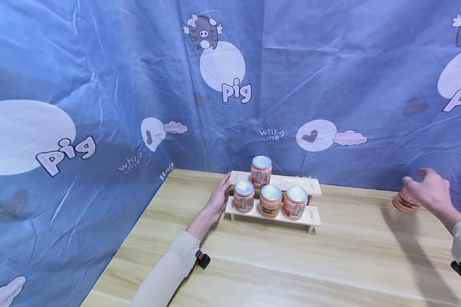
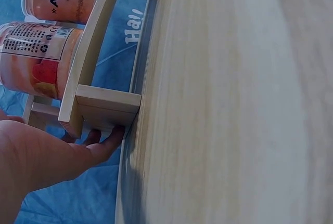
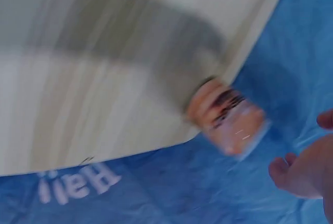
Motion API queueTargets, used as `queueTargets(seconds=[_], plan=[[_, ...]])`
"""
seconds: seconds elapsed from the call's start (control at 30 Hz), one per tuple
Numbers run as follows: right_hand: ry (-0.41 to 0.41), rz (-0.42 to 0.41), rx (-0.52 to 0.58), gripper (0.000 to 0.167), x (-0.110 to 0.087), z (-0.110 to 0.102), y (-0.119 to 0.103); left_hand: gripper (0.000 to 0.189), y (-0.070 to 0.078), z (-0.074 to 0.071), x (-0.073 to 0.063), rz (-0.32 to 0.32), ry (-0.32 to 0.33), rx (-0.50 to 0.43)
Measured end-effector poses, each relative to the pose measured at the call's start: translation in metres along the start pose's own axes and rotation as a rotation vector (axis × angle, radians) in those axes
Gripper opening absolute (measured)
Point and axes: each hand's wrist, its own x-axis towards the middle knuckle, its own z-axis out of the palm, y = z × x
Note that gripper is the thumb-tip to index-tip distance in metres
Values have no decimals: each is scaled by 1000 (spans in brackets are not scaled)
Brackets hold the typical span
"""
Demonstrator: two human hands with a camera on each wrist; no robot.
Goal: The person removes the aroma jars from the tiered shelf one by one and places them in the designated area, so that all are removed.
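A small two-tier wooden stand (image 1: 313,216) is on the table, its left end held by my left hand (image 1: 218,200). In the left wrist view the fingers curl under the end of a plank, against its leg. On the lower tier are three jars with silvery lids and orange-pink labels: a left jar (image 1: 243,197), a middle jar (image 1: 269,205) and a right jar (image 1: 294,207). Another such jar (image 1: 261,175) is on the upper tier. Far right, a separate jar (image 3: 226,117) stands on the table; my right hand (image 3: 307,169) is just apart from it, fingers loosely bent, holding nothing.
The wooden table (image 1: 253,264) ends at the back and left against a blue printed cloth (image 1: 138,85). The separate jar stands near the table's back right edge. Dark wrist devices, such as the left one (image 1: 202,259), sit on both sleeves.
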Motion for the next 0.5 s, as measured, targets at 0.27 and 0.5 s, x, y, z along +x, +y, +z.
queueTargets(seconds=[0.27, 0.5], plan=[[145, -100, 171, 42, -12, 15, -65, 54, -2, 0, -3, -7, 7, 12], [140, -137, 395, 31, -29, 31, -119, 53, -1, -4, -3, -14, 7, 32]])
